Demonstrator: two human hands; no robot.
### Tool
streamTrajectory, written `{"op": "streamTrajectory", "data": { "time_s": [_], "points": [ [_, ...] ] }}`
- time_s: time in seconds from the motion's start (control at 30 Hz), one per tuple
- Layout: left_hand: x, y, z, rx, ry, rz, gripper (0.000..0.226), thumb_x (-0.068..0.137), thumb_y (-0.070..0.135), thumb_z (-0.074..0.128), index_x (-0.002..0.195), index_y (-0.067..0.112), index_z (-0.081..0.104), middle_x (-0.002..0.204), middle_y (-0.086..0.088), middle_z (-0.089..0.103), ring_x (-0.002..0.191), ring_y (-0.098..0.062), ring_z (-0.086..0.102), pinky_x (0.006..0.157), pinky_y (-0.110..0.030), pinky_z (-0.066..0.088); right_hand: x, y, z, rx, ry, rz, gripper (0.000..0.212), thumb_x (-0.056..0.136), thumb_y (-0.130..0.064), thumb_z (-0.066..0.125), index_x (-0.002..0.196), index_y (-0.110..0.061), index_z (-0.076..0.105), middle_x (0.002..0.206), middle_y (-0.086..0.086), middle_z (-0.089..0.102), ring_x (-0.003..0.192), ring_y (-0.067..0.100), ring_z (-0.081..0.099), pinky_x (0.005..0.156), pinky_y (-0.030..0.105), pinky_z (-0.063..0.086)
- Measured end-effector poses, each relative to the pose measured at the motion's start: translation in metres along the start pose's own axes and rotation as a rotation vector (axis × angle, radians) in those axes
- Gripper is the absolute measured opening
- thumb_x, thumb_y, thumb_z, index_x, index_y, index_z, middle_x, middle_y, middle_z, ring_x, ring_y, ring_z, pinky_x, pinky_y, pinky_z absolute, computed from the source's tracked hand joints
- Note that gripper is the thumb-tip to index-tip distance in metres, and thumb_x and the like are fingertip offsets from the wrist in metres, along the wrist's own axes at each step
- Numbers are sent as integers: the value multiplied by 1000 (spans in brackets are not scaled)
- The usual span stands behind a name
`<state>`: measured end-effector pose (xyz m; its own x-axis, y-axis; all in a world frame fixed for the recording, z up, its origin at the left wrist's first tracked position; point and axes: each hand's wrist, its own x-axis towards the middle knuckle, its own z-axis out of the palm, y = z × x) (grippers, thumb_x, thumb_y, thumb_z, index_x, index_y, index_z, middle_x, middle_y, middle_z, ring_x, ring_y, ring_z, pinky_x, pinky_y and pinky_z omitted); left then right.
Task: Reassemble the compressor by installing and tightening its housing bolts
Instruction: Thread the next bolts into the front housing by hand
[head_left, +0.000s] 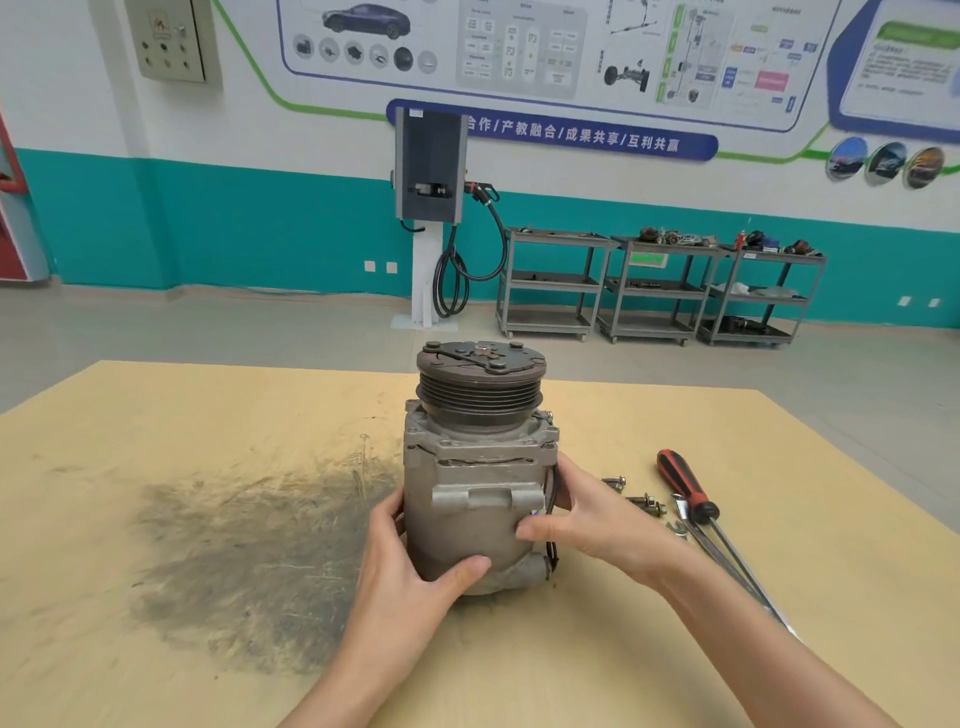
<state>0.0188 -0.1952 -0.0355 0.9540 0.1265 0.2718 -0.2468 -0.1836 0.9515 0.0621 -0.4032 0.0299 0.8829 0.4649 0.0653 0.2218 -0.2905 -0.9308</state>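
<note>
Two hands clasp the compressor (475, 478), which stands upright near the middle of the table (156, 649) with its grooved pulley (480, 387) on top. Farthest left on the tan table surface lies a broad dark smudge (260, 551), reaching up to the compressor's base. Next comes the left hand (405, 566), its thumb curled across the lower front of the grey housing and its fingers wrapped round the left side, out of sight behind the body. The compressor itself rests on the table on its lower end, clutch plate facing up, a mounting lug showing on its front. A thin black wire (550, 525) loops down its right side. The right hand (587, 519) grips that right side, thumb pressed on the front of the housing, fingers curved round toward the back. Just right of this hand several loose bolts (631, 493) lie on the table, close together. Beyond them a wrench (680, 514) lies partly hidden, only its open end plain to see. Farthest right, a screwdriver (685, 486) with a red and black handle lies slanted, its shaft running toward the near right edge, touching or crossing the wrench; which one cannot be told. Behind the table, on the floor by the teal wall, stand a charging post (428, 166) and grey carts (660, 286).
</note>
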Motion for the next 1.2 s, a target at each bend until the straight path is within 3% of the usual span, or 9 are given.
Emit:
{"op": "streamTrajectory", "data": {
  "time_s": [0.07,0.13,0.17,0.27,0.33,0.43,0.53,0.7,1.2],
  "points": [
    [1,1,-1,1,-11,14,92,65,30,86,130,45,24,121,37,41,107,29,39,80,-2,38,-8,-1,-6,26,56,-14,104,67,-51,81,151,-28,24,149,-18,40,135,-4,38,112,26,33],
    [1,1,-1,1,-13,25,93,64,30,86,132,48,25,120,40,42,105,33,37,79,1,37,-19,1,-16,44,237,-45,101,67,-75,66,149,-31,28,146,-20,42,133,-5,40,108,25,37],
    [1,1,-1,-4,-13,27,93,64,30,87,132,49,26,119,41,44,105,32,38,78,1,37,-25,4,-24,43,351,-67,86,73,-73,60,145,-30,37,141,-18,50,128,-2,48,104,25,42],
    [2,-2,0,-12,0,47,89,63,25,88,128,51,33,110,46,52,104,29,43,76,6,35,-39,23,-47,-153,700,-82,18,95,-28,57,111,-24,64,109,-8,71,99,4,65,82,13,48],
    [3,-3,-1,-12,3,58,88,62,25,88,127,52,35,107,52,51,104,29,44,75,7,34,-46,36,-60,-388,806,7,13,93,-12,62,91,-24,69,95,-4,72,82,2,63,70,5,42],
    [4,-4,-3,-44,-15,57,91,62,29,89,130,52,34,108,55,47,106,30,42,77,7,34,-53,47,-66,-645,607,205,12,90,-18,66,84,-29,66,91,-7,67,82,3,57,67,9,37],
    [2,-5,-8,-83,-41,48,87,57,42,88,125,58,35,115,53,46,114,26,41,84,1,36,-52,49,-64,-803,411,335,9,86,-34,70,82,-33,62,92,-9,58,90,12,53,77,27,41],
    [3,-10,-11,-129,-64,37,80,56,43,82,122,59,39,118,46,51,117,17,47,87,-2,40,-52,47,-59,-853,271,346,20,78,-43,75,82,-36,56,94,-13,49,92,6,46,83,27,38],
    [4,-16,-10,-187,-50,36,88,51,41,84,126,52,41,121,41,54,115,15,50,84,-1,41,-50,58,-43,-1043,327,210,10,90,-37,62,98,-32,62,101,-16,44,104,9,47,86,26,40]
  ]
}}
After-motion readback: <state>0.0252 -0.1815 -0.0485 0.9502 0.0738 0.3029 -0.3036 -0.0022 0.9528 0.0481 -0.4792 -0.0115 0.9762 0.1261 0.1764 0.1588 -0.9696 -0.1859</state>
